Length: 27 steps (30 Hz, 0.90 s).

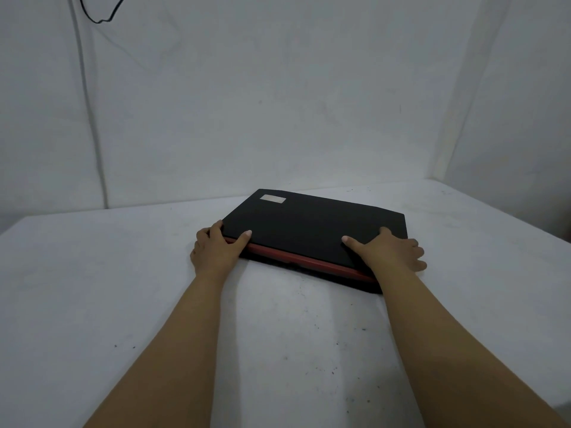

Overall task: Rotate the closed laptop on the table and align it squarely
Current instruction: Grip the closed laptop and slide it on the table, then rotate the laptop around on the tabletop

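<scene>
A closed black laptop with a red strip along its near edge lies flat on the white table, skewed so its right end sits nearer me than its left. A pale sticker marks its far left corner. My left hand grips the near left corner, thumb on the lid and fingers around the side. My right hand holds the near right corner, thumb and palm resting on the lid, fingers spread over the right edge.
White walls close the table in at the back and on the right. A black cable hangs on the wall at upper left. The table's far edge runs just behind the laptop.
</scene>
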Tool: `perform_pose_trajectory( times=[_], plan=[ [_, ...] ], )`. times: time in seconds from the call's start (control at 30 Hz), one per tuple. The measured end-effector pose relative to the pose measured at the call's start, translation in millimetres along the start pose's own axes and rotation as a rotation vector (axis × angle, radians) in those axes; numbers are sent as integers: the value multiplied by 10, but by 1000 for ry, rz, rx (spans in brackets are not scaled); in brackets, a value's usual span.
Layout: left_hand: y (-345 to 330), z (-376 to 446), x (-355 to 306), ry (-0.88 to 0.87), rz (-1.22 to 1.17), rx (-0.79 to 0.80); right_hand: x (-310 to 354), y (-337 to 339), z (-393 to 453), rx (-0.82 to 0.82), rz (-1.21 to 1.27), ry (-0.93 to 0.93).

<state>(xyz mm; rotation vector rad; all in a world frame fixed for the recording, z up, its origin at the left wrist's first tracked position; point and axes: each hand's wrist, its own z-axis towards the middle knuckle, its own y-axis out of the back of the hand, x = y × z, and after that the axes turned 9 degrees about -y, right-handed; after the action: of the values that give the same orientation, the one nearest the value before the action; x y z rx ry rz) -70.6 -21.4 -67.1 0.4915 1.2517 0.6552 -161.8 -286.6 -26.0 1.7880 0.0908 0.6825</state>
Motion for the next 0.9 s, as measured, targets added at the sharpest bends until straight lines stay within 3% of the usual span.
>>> perform_pose_trajectory(
  times=[0.47,0.73,0.9],
  plan=[
    [247,-106,-27,90,-173,38,-300,-5,-419,-52,63,-1],
    [-86,-382,-386,143,-86,-38,-223,-64,-398,7,-68,119],
    [-480,-614,-835,189,-185,-80,7,-146,-21,52,-201,286]
  ],
)
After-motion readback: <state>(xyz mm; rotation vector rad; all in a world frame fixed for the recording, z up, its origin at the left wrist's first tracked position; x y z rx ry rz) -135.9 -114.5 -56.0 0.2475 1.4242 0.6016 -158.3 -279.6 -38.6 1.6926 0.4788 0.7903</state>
